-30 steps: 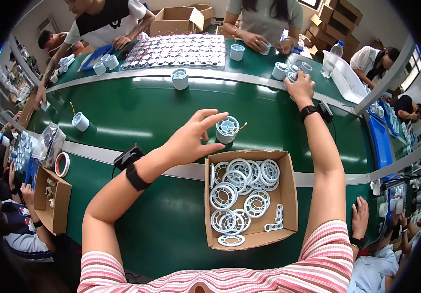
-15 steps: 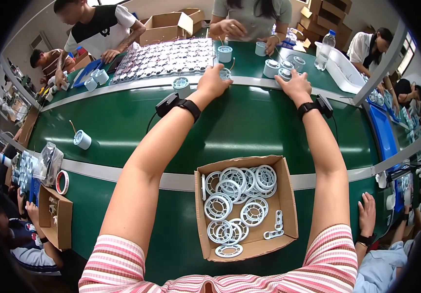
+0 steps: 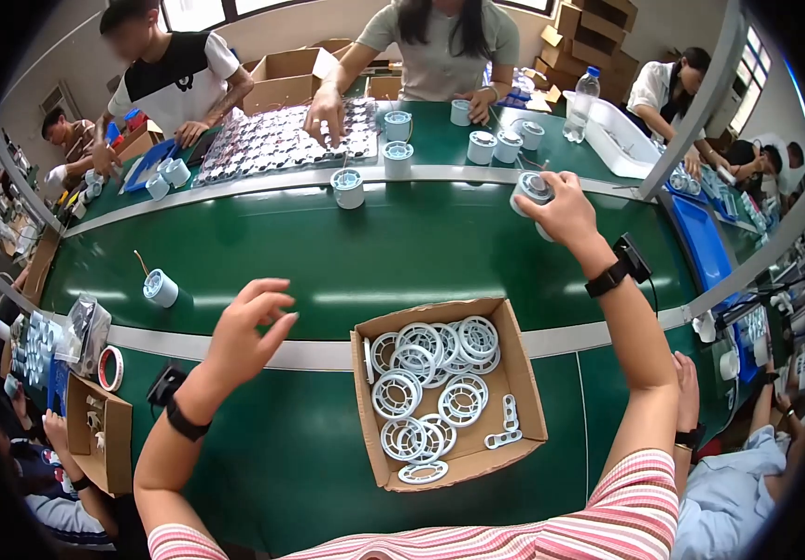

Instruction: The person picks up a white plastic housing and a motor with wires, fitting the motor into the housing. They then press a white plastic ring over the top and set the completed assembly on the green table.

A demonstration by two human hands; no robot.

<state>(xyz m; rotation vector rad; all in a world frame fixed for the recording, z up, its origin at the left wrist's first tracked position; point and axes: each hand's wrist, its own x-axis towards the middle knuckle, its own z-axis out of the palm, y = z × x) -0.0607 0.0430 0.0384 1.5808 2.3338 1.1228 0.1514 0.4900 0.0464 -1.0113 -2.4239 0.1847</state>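
Note:
My right hand [image 3: 567, 213] is closed around a light-blue cylindrical housing [image 3: 531, 189] with a thin wire, at the far edge of the green surface. Empty, with its fingers apart, my left hand [image 3: 251, 327] hovers over the near left of that surface. Another light-blue housing [image 3: 348, 189] stands by the far rail, and one with a wire [image 3: 161, 287] lies tilted at the left. Between my arms, an open cardboard box [image 3: 533, 411] holds several pale-blue rings [image 3: 395, 394] and two small link-shaped pieces [image 3: 505, 437].
Across the rail, a person's hand [image 3: 326, 119] reaches over a tray of wired parts [image 3: 272, 149]. Several housings [image 3: 482, 147] stand beside a water bottle [image 3: 581, 107] and white bin [image 3: 612, 140]. At left are a tape roll [image 3: 111, 369] and small cardboard box [image 3: 122, 439].
My left hand has left the far housings and come back toward me, opening. My right hand has lifted a housing from the far group and brought it nearer. The view has shifted slightly.

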